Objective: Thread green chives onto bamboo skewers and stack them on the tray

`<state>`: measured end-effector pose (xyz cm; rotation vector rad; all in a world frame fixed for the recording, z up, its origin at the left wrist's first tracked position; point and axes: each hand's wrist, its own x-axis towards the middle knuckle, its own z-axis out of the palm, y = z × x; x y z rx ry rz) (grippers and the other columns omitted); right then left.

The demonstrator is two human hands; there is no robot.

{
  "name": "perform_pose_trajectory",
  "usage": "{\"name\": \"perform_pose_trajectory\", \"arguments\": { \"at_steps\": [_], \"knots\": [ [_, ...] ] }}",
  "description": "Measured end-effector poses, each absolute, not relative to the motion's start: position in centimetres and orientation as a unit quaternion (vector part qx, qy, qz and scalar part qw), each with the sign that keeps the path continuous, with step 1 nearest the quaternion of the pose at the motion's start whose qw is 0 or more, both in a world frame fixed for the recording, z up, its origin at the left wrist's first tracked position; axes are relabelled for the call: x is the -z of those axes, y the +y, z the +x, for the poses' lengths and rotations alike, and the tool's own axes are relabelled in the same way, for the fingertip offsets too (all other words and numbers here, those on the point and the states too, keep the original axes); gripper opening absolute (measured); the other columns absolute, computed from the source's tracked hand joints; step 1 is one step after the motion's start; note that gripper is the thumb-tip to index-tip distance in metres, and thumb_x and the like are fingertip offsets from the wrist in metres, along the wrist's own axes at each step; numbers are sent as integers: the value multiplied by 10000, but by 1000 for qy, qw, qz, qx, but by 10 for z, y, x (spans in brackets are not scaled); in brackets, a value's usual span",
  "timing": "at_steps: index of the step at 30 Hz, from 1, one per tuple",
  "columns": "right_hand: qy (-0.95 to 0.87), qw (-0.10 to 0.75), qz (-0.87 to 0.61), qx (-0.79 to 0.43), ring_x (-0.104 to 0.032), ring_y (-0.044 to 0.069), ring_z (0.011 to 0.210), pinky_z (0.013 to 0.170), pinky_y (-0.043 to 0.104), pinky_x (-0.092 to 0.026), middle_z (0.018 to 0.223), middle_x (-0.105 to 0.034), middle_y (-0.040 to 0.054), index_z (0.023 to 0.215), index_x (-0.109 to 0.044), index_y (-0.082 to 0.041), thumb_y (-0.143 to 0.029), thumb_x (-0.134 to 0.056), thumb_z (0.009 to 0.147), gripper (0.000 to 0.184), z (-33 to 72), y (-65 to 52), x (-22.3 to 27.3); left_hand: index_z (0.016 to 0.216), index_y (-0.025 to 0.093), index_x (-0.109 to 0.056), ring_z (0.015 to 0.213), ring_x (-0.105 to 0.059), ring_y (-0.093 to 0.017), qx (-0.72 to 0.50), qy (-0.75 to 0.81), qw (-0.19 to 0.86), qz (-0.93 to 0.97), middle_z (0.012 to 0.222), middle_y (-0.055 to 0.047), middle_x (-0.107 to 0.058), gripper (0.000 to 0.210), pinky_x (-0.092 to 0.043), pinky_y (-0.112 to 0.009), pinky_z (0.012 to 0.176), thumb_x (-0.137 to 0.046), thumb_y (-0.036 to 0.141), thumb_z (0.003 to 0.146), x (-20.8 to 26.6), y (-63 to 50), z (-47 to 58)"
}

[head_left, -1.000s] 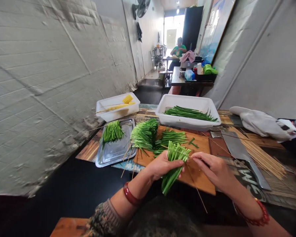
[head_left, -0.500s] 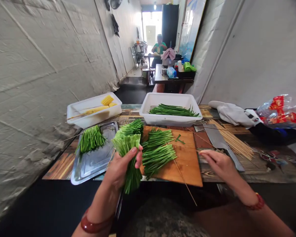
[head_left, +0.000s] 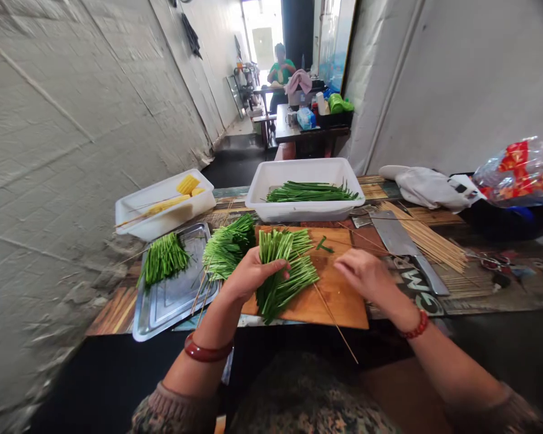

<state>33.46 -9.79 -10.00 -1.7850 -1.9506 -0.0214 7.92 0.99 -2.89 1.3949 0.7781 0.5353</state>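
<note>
My left hand point(head_left: 248, 276) is closed round a bunch of cut garlic chives point(head_left: 274, 246), held over the cutting board point(head_left: 344, 307) with the pale ends up. Under and beside it lie more chives point(head_left: 301, 274) on the board, with a thin bamboo skewer point(head_left: 337, 325) running out past the front edge. Above the board's right side, my right hand point(head_left: 364, 274) has its fingers pinched together; whatever they hold is too small to make out. Left of the board sits another pile of chives point(head_left: 228, 247), skewers sticking out below it.
A metal tray point(head_left: 163, 313) bears skewered chives point(head_left: 165, 259). Behind stand a white tub of long chives point(head_left: 305, 211) and a tub with baby corn point(head_left: 163, 220). A cleaver point(head_left: 393, 232) and loose bamboo skewers point(head_left: 428, 241) lie right. A person point(head_left: 280, 72) sits far back.
My left hand has carried its chive bunch rightward, from left of the board to over it. My right hand has moved left and slightly up, closer to the bunch. The camera view has shifted.
</note>
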Motion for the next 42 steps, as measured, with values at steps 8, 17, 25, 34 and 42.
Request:
{"name": "perform_pose_trajectory", "arguments": {
  "at_steps": [8, 17, 25, 34, 42],
  "knots": [
    [-677, 171, -714, -41, -669, 220, 754, 640, 292, -438, 845, -712, 86, 804, -652, -182, -253, -613, 879, 110, 265, -101, 102, 750, 113, -669, 590, -611, -131, -225, 378, 604, 665, 651, -46, -691, 272, -482, -229, 585, -765, 365, 719, 16, 25, 86],
    [-562, 416, -678, -224, -627, 170, 618, 573, 266, -455, 700, -665, 20, 837, -618, -190, -257, -503, 896, 145, 317, -135, 124, 726, 107, -659, 556, -599, -126, -179, 361, 593, 697, 650, -53, -689, 283, -474, -228, 547, -768, 366, 689, 5, 49, 94],
    [-397, 560, -598, -413, -469, 88, 468, 452, 217, -387, 626, -566, -34, 848, -589, -169, -430, -633, 836, 266, 328, -140, 128, 702, 124, -656, 572, -554, -131, 15, 297, 437, 849, 617, 15, -631, 178, -448, -244, 571, -701, 290, 659, 31, 80, 146],
    [-359, 582, -561, -466, -459, 77, 466, 443, 206, -365, 623, -564, -34, 834, -596, -168, -404, -684, 817, 253, 334, -152, 123, 1000, 142, -723, 769, -577, -163, -146, 337, 204, 908, 854, -30, -628, 326, -467, -288, 767, -698, 176, 676, 43, 94, 153],
    [-378, 562, -529, -511, -470, 62, 455, 444, 186, -353, 623, -558, -50, 876, -578, -184, -339, -631, 893, 165, 326, -186, 116, 1302, 167, -581, 1208, -565, -263, -162, 195, 415, 874, 1327, -152, -600, 554, -433, -372, 1029, -711, 373, 805, 34, -14, 139]
  ]
}}
